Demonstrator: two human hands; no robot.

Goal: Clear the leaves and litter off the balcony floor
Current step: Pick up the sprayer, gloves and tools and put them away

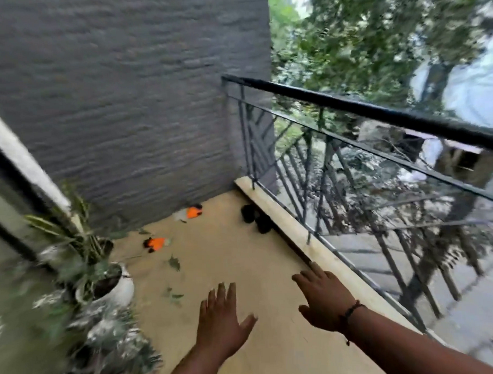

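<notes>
The tan balcony floor (242,257) carries scattered green leaves (174,263) and smaller leaves (173,295) near the pots. An orange wrapper (157,243) lies mid-floor, and another orange-and-white piece of litter (191,212) sits by the far wall. My left hand (220,322) hovers flat over the floor, fingers straight, holding nothing. My right hand (324,298) stretches forward near the ledge, fingers straight and empty, a dark cord at the wrist. The frame is motion-blurred.
Potted plants line the left side, among them a white pot (119,286). A grey wall (125,107) closes the far end. A black metal railing (377,112) on a pale ledge (297,227) runs along the right. A dark pair of shoes (256,218) sits by the ledge.
</notes>
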